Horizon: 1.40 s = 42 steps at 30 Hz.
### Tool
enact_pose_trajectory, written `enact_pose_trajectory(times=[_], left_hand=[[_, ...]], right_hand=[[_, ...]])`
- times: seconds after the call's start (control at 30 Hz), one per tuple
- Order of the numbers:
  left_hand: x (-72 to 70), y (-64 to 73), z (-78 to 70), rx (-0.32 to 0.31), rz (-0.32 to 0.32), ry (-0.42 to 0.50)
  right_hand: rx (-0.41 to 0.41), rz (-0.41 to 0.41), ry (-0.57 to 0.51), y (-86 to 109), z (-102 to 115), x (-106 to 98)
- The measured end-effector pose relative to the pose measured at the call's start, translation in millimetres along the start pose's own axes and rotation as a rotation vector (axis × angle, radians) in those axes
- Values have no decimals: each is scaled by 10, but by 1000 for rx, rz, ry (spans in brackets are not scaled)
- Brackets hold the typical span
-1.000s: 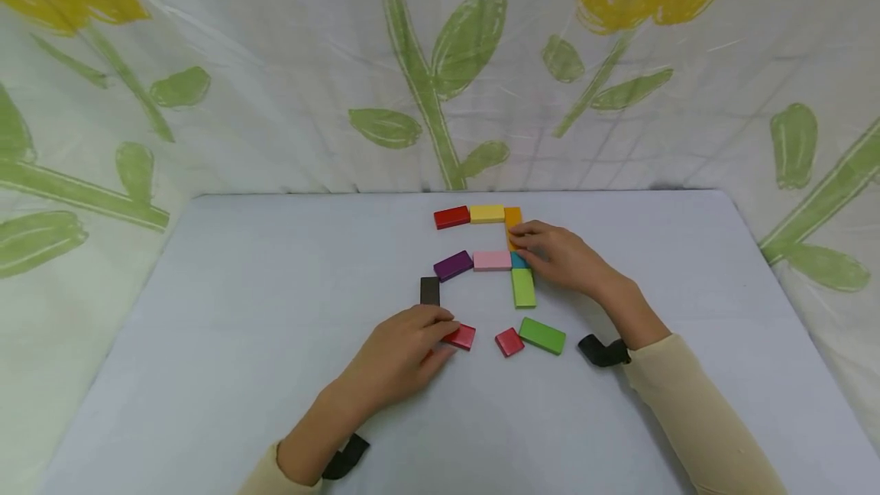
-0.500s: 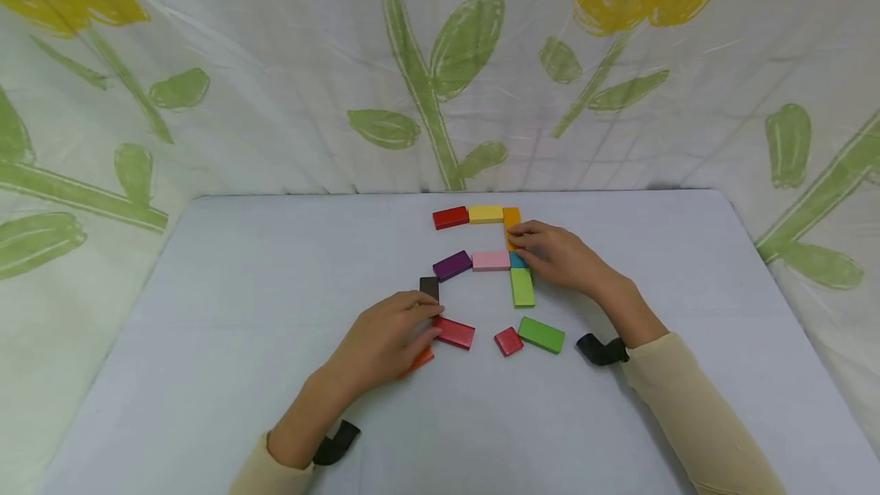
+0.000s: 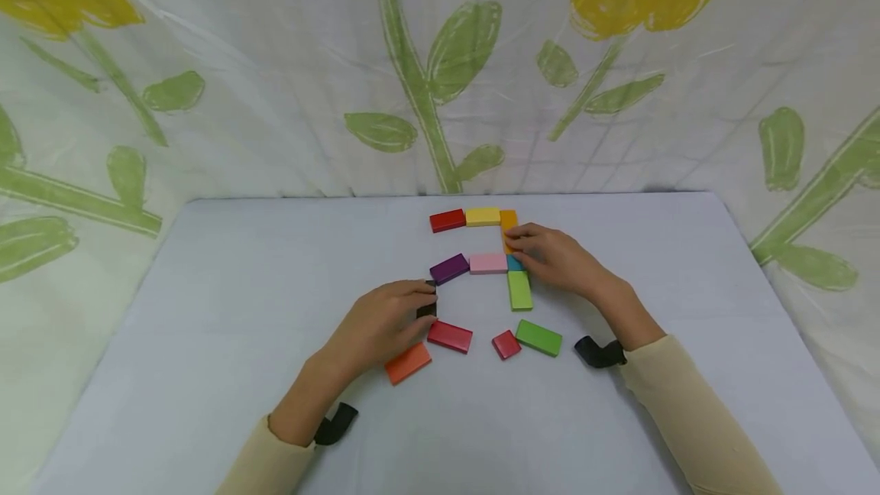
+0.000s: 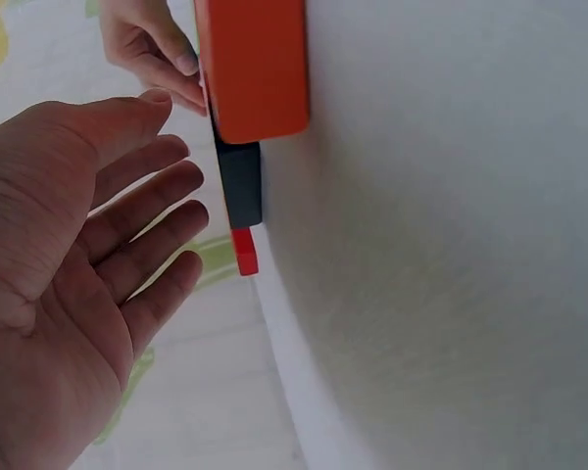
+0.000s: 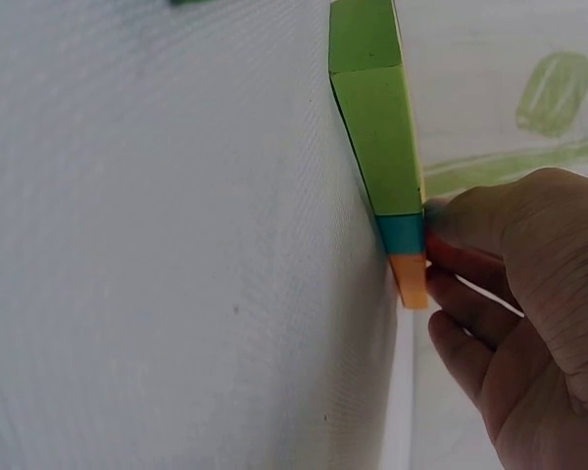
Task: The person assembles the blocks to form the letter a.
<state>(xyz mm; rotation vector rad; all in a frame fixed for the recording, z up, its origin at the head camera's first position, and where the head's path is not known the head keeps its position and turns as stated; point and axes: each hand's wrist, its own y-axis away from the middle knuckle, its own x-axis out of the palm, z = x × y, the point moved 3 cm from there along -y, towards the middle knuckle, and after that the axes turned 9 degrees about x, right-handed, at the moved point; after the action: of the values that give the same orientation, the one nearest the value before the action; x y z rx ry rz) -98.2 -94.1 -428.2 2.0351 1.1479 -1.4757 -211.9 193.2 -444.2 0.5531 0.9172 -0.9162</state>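
Across the white table (image 3: 275, 266), the head view shows me the left hand (image 3: 385, 319) at the black block (image 3: 427, 312), which lies just beside the purple block (image 3: 450, 269). Near that hand are the crimson block (image 3: 450, 337) and the orange-red block (image 3: 409, 363). The right hand (image 3: 560, 258) has its fingertips at the amber block (image 3: 508, 221) and the blue block (image 3: 513, 264); the lime block (image 3: 520, 291) adjoins the blue one.

From the left wrist view I see the left hand's fingers loose and extended, released; the orange-red block sits close to the camera, the black block beyond it.

Through the right wrist view I find the right hand's thumb against the blue block, its other fingers slightly bent beside the amber block, touching rather than grasping.
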Motion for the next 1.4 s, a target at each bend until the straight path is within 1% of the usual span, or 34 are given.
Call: enact_pose_trajectory(times=[0.17,0.37,0.53,0.63,0.8,0.9,1.0,1.13,1.3,1.4], left_hand=[[21,10,31,-27,12,1],[20,25,92,-47,10,-13],[19,6,113,-34,15,-7],[7,-12,103,-29,29,-3],[4,-61,98,-19,79,-17],[4,-92,120,-11,101,-35],[8,-89,151,-16,119,-30],[24,-80,182,-9,124,-16],[33,-82,186,5,115,-5],[38,-86,183,6,122,-8]], right_hand=[[1,-3,4,-3,13,8],[14,0,18,0,22,10],[19,-10,31,13,18,-10],[17,-14,35,13,13,-6],[17,-9,30,-2,7,19],[17,-8,31,-7,5,23],[19,-7,33,-8,11,35],[31,-4,39,-2,23,34],[32,-5,39,0,34,17],[30,-3,41,-2,39,14]])
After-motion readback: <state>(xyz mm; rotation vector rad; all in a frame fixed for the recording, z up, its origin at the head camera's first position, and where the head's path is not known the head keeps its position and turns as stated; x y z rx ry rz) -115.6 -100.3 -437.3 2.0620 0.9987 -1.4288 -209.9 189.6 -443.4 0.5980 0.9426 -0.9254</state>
